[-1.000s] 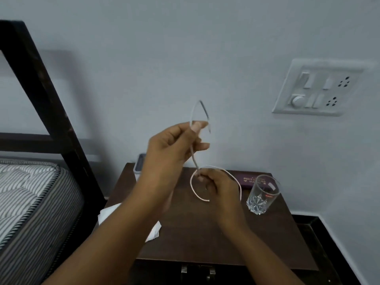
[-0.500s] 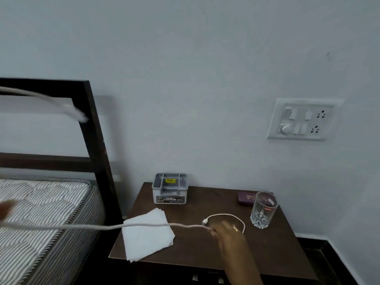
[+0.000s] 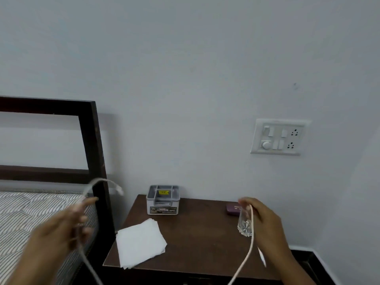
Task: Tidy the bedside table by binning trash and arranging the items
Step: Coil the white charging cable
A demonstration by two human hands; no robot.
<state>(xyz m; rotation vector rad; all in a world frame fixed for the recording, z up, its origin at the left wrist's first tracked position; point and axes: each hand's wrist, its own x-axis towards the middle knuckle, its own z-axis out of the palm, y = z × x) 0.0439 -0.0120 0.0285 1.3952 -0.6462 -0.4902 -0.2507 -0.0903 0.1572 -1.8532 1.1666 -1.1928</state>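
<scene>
Left hand: you are curling your blurred left hand (image 3: 61, 229) round the thin white cable (image 3: 252, 235), over the striped mattress (image 3: 24, 210) at the left, with its plug end arching above.
Right hand: you are pinching the same cable in your right hand (image 3: 265, 221), just in front of the faceted glass (image 3: 244, 226).
Worktop: the dark wooden worktop (image 3: 201, 233) is carrying a square folded tissue (image 3: 140, 241) near left and a grey plastic box (image 3: 163, 200) far.
</scene>
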